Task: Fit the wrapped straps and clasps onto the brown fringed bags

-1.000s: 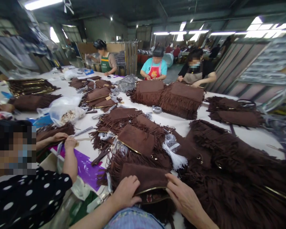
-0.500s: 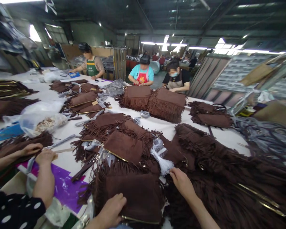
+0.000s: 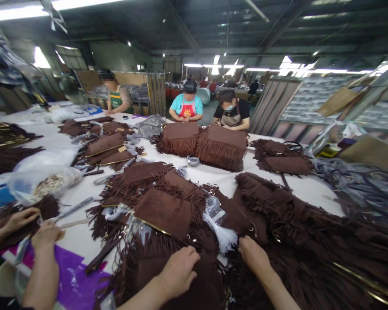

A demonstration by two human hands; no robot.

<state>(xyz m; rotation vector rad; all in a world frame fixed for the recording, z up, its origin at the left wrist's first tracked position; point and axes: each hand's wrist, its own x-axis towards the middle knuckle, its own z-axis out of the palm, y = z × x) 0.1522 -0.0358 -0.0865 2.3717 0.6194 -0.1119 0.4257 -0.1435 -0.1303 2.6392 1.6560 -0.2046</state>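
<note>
White tabletop (image 3: 297, 189), brown bag (image 3: 207, 280) under the left grip (image 3: 181, 270), right grip (image 3: 254, 255) beside white tassel (image 3: 225, 238), both holds unclear.

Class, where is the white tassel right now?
In the head view, the white tassel lies right of centre, beside the right hand, among brown bags.

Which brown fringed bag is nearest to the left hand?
The rectangular, dark-brown, suede-like bag at bottom centre: the left hand is over it; others lie farther.
</note>
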